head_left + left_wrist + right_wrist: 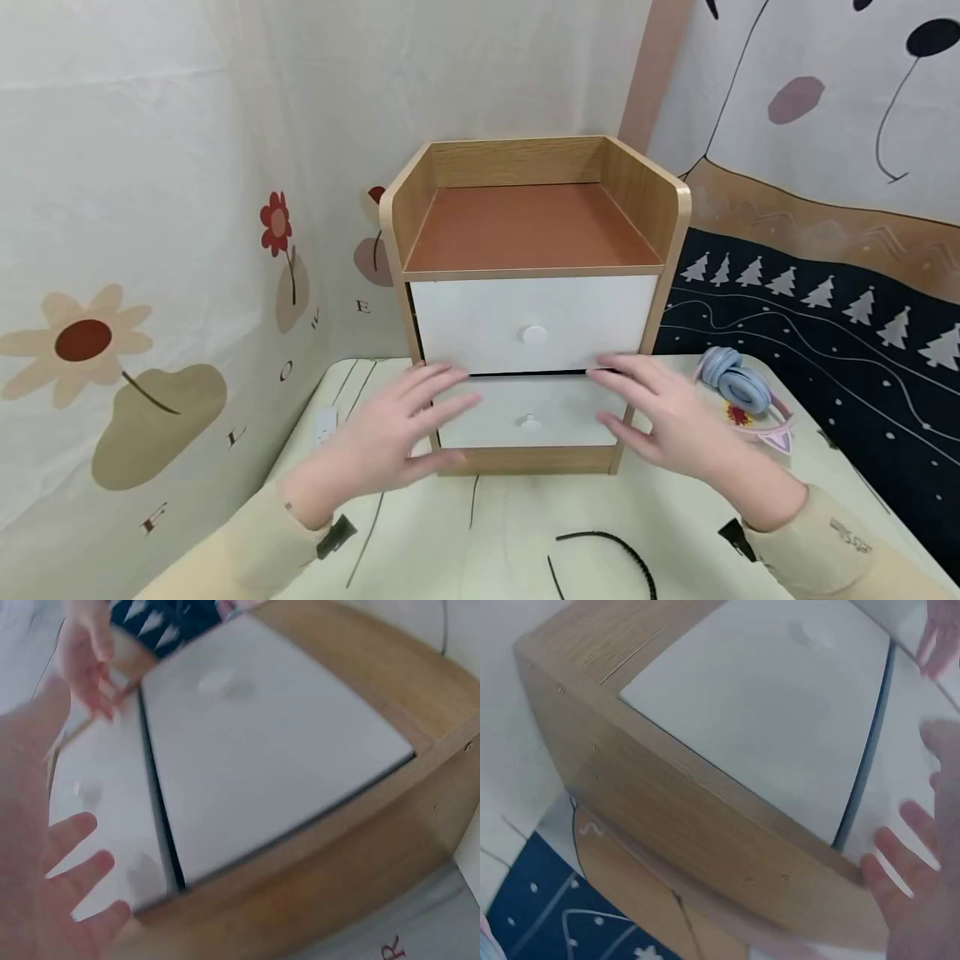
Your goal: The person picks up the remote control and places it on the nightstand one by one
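Note:
A small wooden cabinet [540,225] with two white drawers stands upright in the middle of the head view. Its upper drawer [472,325] and lower drawer [487,417] are both closed, each with a round white knob. My left hand [401,429] is at the left side of the lower drawer, fingers spread and holding nothing. On the other side my right hand [667,412] mirrors it, fingers extended, also holding nothing. Whether the fingertips touch the drawer front, I cannot tell. Both wrist views show the cabinet [262,892] [667,772] with the hands beside the drawer fronts.
Right of the cabinet lie blue earmuffs or headphones [735,379] with a pink band. A black braided headband [630,554] lies at the front of the pale tabletop [510,533]. A white object [326,423] rests at the left. Printed cloth hangs behind and at both sides.

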Available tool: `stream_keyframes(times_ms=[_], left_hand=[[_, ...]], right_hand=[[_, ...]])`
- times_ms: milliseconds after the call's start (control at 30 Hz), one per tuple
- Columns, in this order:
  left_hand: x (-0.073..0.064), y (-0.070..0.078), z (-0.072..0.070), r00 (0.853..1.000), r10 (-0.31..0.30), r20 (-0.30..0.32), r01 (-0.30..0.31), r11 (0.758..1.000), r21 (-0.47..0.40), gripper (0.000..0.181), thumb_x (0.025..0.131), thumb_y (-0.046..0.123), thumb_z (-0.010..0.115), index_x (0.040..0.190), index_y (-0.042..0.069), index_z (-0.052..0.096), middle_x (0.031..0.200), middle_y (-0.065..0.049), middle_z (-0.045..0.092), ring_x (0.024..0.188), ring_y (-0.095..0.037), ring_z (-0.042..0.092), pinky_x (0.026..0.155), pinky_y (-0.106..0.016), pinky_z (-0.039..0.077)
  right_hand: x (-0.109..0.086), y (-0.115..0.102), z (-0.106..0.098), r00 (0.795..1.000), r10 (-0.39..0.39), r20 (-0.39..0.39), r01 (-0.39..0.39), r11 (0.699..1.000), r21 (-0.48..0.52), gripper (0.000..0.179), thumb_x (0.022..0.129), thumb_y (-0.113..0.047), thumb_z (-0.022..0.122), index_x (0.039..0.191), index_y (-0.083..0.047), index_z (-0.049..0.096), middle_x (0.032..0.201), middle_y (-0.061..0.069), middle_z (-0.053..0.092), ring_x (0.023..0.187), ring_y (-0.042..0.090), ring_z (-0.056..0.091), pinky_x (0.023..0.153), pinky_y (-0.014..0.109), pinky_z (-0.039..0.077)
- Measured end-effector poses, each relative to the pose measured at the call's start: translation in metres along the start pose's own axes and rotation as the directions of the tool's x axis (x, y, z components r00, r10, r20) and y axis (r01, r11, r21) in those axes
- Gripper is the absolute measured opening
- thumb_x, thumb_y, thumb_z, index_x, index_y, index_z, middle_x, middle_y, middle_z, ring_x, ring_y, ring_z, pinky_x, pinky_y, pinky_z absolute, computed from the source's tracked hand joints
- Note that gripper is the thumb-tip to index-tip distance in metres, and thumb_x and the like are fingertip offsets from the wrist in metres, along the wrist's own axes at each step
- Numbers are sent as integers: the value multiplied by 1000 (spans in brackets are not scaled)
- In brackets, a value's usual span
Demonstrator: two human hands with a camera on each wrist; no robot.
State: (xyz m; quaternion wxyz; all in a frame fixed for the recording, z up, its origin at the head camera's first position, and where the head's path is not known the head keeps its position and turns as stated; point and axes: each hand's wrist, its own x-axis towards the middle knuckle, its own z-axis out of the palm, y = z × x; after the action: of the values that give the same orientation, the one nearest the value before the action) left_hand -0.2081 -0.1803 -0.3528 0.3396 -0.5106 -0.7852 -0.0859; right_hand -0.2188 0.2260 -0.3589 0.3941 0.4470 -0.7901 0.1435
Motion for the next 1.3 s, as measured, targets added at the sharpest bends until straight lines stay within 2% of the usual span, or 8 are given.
stream_keyframes(times_ms=[67,167,333,500,600,700,933,1300], left_hand=[[-8,-7,0,990,-29,-141,30,1000,0,55,112,47,60,148,7,67,143,-15,71,131,-35,68,110,-49,57],[-26,-20,2,943,-97,-318,108,994,19,48,113,37,58,138,-2,72,127,-16,76,113,-34,72,105,-37,56],[-73,-38,17,853,-313,-417,348,938,8,49,106,33,62,140,-3,71,120,-19,76,105,-36,71,106,-23,51],[-120,-41,36,730,-615,-298,635,772,-38,63,94,18,75,154,4,60,129,-21,71,106,-35,69,87,-45,56],[-142,-37,46,635,-749,-190,758,651,-34,71,94,13,78,160,8,53,135,-23,67,111,-38,68,88,-58,57],[-161,-34,52,559,-822,-104,826,563,-13,72,97,16,78,163,10,50,140,-28,62,117,-48,64,94,-69,54],[-189,-37,58,428,-903,33,902,429,55,73,101,21,74,166,4,44,150,-36,52,131,-60,52,103,-77,47],[-205,-42,73,238,-951,195,947,272,169,69,103,24,63,163,-5,43,155,-45,44,135,-68,48,113,-76,42]], right_hand=[[-1,4,5,987,32,-157,-36,999,-23,47,112,-44,61,128,-4,78,124,15,76,111,33,71,101,27,54],[-6,9,11,936,166,-310,-183,983,-27,49,111,-44,62,119,2,75,113,20,71,99,33,67,91,27,51],[-14,11,22,819,468,-331,-465,880,92,54,101,-25,75,141,6,57,125,27,62,93,31,66,89,9,45],[-15,13,30,760,612,-218,-592,790,157,73,97,-9,77,162,0,45,129,25,61,93,28,68,87,1,43],[-16,15,36,768,602,-217,-584,798,149,68,99,-8,74,160,4,47,123,25,62,92,29,67,87,0,43],[-18,16,42,782,571,-252,-556,820,132,62,99,-5,73,156,8,51,118,26,62,92,30,67,88,0,44],[-23,9,48,772,553,-313,-546,829,118,62,97,0,75,154,8,55,113,24,64,88,30,68,88,0,45],[-28,4,46,757,543,-364,-532,835,139,65,89,8,82,150,7,61,103,23,68,81,32,71,87,-4,45]])
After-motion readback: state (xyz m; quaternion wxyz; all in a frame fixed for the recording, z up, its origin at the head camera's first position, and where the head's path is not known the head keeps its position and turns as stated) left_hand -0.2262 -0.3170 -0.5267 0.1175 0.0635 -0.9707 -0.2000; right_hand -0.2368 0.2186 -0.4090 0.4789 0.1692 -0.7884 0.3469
